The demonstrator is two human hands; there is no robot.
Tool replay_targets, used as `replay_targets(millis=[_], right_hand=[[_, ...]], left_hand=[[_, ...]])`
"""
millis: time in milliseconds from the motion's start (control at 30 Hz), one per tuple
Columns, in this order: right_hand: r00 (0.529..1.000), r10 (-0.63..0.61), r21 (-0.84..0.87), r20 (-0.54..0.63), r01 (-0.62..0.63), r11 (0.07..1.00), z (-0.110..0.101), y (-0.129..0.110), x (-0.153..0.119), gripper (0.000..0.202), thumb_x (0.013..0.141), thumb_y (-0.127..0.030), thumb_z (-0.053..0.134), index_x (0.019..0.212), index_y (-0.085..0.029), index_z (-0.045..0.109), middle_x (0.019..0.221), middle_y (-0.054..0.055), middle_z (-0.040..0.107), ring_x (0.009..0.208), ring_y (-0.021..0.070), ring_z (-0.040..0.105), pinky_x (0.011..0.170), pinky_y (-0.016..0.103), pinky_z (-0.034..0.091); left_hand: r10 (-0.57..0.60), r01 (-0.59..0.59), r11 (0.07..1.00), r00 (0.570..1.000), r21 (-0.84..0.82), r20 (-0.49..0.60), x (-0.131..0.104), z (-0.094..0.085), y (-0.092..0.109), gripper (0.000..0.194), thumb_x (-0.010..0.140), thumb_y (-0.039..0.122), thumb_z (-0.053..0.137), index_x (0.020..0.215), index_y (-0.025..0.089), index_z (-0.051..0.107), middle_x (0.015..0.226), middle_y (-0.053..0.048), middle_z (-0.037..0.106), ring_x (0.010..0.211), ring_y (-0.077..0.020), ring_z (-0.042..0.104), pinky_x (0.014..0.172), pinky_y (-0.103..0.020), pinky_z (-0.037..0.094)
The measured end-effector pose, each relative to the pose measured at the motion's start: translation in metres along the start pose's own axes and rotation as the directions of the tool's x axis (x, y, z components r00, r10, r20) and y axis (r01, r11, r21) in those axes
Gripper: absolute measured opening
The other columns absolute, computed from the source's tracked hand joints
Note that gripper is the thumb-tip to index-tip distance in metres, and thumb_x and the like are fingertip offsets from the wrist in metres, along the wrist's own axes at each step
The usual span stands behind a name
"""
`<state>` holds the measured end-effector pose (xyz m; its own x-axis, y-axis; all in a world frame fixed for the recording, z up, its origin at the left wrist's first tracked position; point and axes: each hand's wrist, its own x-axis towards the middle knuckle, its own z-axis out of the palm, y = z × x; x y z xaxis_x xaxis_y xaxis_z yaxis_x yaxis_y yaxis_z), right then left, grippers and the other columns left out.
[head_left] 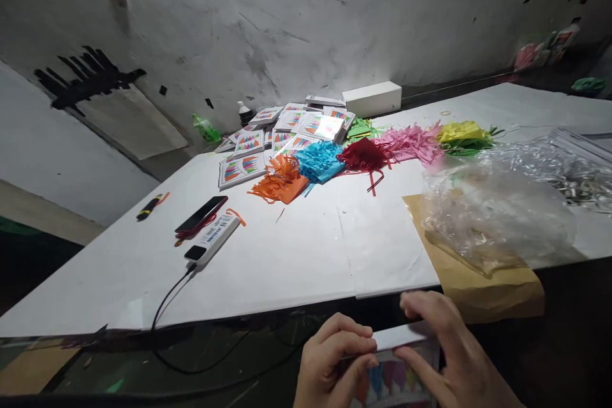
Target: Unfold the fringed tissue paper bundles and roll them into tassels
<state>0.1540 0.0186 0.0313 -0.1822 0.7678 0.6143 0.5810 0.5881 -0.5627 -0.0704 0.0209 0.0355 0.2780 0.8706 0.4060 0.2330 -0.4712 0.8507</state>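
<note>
Below the table's near edge, my left hand (332,360) and my right hand (447,350) both grip a small packet (399,363) with a white folded top flap and coloured paper shapes showing through its clear front. My left fingers pinch the flap's left end. My right thumb and fingers hold its right side. The packet's lower part runs out of the picture.
On the white table (296,255) lie piles of cut paper: orange (280,185), blue (318,161), dark red (363,155), pink (411,142), yellow-green (463,135). Finished packets (287,131) are heaped at the back by a white box (371,99). Clear plastic bags (497,213) sit on brown paper (497,296) at right; a phone (201,215) and power bank (215,239) lie left.
</note>
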Motion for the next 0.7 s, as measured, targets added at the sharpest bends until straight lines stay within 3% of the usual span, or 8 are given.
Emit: replay_targets(millis=[67,100,200,267,367,433,567,700], right_hand=[[0.995,0.076,-0.021,-0.059,-0.077,0.997,0.0,0.009,-0.007,0.064,0.082,-0.039,0.071,0.139,-0.028,0.045,0.115,0.011,0.07,0.098,0.0315,0.072,0.08,0.041,0.067],[0.993,0.099,-0.006,-0.067,-0.099,0.995,0.0,0.013,-0.01,0.065,0.081,-0.041,0.073,0.139,-0.029,0.047,0.115,0.01,0.07,0.098,0.0312,0.073,0.08,0.04,0.067],[0.994,0.11,0.139,-0.008,-0.108,0.984,-0.003,0.021,-0.013,0.03,0.083,-0.031,0.072,0.113,-0.033,0.067,0.098,0.004,0.073,0.085,0.0248,0.076,0.072,0.029,0.067],[0.992,0.124,0.243,0.015,-0.124,0.962,-0.005,0.024,-0.014,0.017,0.084,-0.024,0.071,0.099,-0.033,0.072,0.091,0.001,0.073,0.078,0.0212,0.076,0.066,0.024,0.065],[0.983,0.182,0.317,0.013,-0.177,0.932,-0.007,0.026,-0.017,0.015,0.083,-0.023,0.072,0.094,-0.033,0.074,0.088,0.001,0.072,0.074,0.0201,0.075,0.062,0.023,0.063],[0.981,0.189,0.353,0.045,-0.192,0.916,-0.008,0.026,-0.018,0.017,0.082,-0.022,0.072,0.094,-0.033,0.075,0.087,0.001,0.071,0.073,0.0196,0.074,0.059,0.023,0.062],[0.981,0.178,0.403,0.08,-0.195,0.894,-0.009,0.024,-0.017,0.018,0.083,-0.021,0.07,0.096,-0.033,0.075,0.091,0.002,0.072,0.078,0.0197,0.075,0.063,0.024,0.063],[0.985,0.148,0.403,0.086,-0.171,0.899,-0.009,0.022,-0.016,0.022,0.084,-0.019,0.069,0.098,-0.033,0.075,0.093,0.002,0.076,0.081,0.0204,0.077,0.068,0.024,0.065]], left_hand=[[-0.049,0.049,0.999,0.999,-0.015,-0.004,-0.002,0.0,-0.002,0.008,0.087,0.025,0.071,0.09,0.022,0.077,0.088,-0.008,0.073,0.074,-0.0203,0.073,0.06,-0.027,0.059],[-0.076,0.076,0.997,0.997,-0.02,-0.009,-0.003,-0.001,-0.003,0.007,0.087,0.025,0.071,0.089,0.022,0.076,0.089,-0.008,0.073,0.074,-0.0199,0.073,0.06,-0.027,0.058],[-0.111,0.11,0.993,0.993,-0.032,-0.037,-0.006,0.0,-0.007,0.006,0.087,0.026,0.07,0.086,0.023,0.076,0.09,-0.007,0.074,0.081,-0.0208,0.072,0.066,-0.027,0.059],[-0.13,0.123,0.989,0.988,-0.086,-0.082,-0.008,0.003,-0.01,0.01,0.086,0.032,0.072,0.091,0.024,0.075,0.096,-0.007,0.074,0.085,-0.0222,0.073,0.069,-0.029,0.06],[-0.188,0.145,0.965,0.963,-0.22,-0.192,-0.014,0.01,-0.012,0.024,0.083,0.046,0.073,0.097,0.026,0.074,0.112,-0.008,0.069,0.091,-0.0246,0.073,0.075,-0.033,0.061],[-0.223,0.16,0.952,0.947,-0.26,-0.233,-0.018,0.014,-0.012,0.022,0.083,0.047,0.074,0.091,0.026,0.073,0.107,-0.006,0.07,0.09,-0.0222,0.071,0.075,-0.03,0.059],[-0.315,0.244,0.931,0.914,-0.271,-0.257,-0.02,0.017,-0.006,0.019,0.082,0.043,0.076,0.081,0.025,0.069,0.093,-0.003,0.07,0.081,-0.0171,0.067,0.062,-0.021,0.051],[-0.381,0.309,0.906,0.894,-0.291,-0.236,-0.016,0.021,0.0,0.028,0.077,0.048,0.079,0.087,0.024,0.069,0.092,-0.005,0.071,0.085,-0.0203,0.067,0.068,-0.025,0.053]])
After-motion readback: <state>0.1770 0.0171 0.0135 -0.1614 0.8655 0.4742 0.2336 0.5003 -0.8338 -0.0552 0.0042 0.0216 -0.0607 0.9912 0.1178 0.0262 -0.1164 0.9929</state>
